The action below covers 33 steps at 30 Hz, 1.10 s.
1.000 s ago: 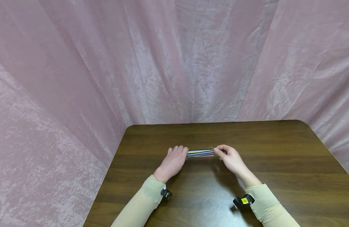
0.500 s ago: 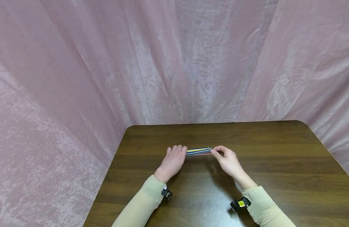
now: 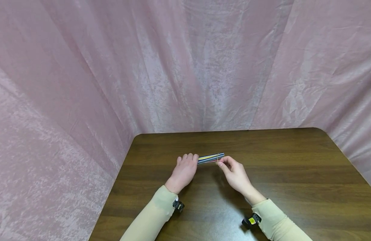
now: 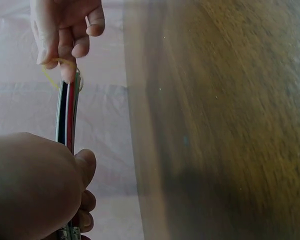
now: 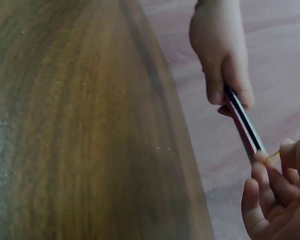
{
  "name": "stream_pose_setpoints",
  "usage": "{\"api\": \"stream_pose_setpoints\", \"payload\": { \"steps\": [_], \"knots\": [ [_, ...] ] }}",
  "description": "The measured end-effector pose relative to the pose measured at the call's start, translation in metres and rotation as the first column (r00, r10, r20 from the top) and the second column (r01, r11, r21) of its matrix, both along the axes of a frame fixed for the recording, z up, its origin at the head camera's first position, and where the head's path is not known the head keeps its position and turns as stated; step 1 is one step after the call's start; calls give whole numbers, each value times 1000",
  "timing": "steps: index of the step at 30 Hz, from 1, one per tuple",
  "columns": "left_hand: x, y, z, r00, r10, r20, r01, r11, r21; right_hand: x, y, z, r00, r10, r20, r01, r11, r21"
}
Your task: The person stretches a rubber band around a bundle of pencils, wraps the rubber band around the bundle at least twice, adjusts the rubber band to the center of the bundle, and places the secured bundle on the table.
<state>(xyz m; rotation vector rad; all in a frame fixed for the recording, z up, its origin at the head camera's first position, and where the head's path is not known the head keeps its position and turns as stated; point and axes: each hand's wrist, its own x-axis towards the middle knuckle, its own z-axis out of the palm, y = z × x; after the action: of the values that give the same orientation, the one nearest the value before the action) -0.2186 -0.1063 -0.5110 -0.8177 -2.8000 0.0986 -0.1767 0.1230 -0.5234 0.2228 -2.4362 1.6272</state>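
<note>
A bundle of slim striped pencils, in blue, white, yellow and red, lies crosswise between both hands above the table. My left hand grips its left part, hiding most of that half. In the left wrist view, ridged metal bands show below the fist. A thin yellow rubber band loops round the bundle near its right end. My right hand pinches this band between thumb and forefinger. The right wrist view shows the band stretched from the thumb toward the bundle, with other fingertips right at the bundle's end.
The brown wooden table has rounded far corners. Pink velvet curtains hang behind it and along the left side. A small black camera sits on each wrist, one at the left cuff, one at the right.
The right hand has moved left, drawing the rubber band over the bundle's right end and along it. The bundle's right end has tilted up a little. The left hand has stayed nearly still.
</note>
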Motion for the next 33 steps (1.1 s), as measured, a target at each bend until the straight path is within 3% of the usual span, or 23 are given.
{"api": "stream_pose_setpoints", "payload": {
  "steps": [4, 8, 16, 20, 23, 29, 33],
  "knots": [
    [0, 2, 2, 1000, -22, 17, 22, 999, 23, -2, -6, -5, 996, 90, 25, -87, 991, -100],
    [-1, 2, 5, 998, -33, 49, 30, 997, 64, -3, -10, -10, 989, 113, 93, -96, 980, -175],
    [1, 0, 7, 996, -53, 72, 46, 994, 98, -5, -12, -14, 981, 110, 161, -87, 986, -144],
    [2, 4, 6, 997, -48, 61, 42, 995, 93, -5, -16, -12, 983, 135, 123, -129, 990, -54],
    [1, 8, 4, 999, -34, 42, 31, 997, 65, -3, -21, -11, 985, 160, 60, -164, 983, 80],
    [1, 15, 4, 999, -30, 29, 30, 999, 14, 8, -35, -1, 974, 192, -120, -132, 911, 390],
    [-1, 14, 3, 999, -31, 14, 31, 1000, 2, 13, -39, 4, 929, 296, -221, -163, 865, 475]
  ]
}}
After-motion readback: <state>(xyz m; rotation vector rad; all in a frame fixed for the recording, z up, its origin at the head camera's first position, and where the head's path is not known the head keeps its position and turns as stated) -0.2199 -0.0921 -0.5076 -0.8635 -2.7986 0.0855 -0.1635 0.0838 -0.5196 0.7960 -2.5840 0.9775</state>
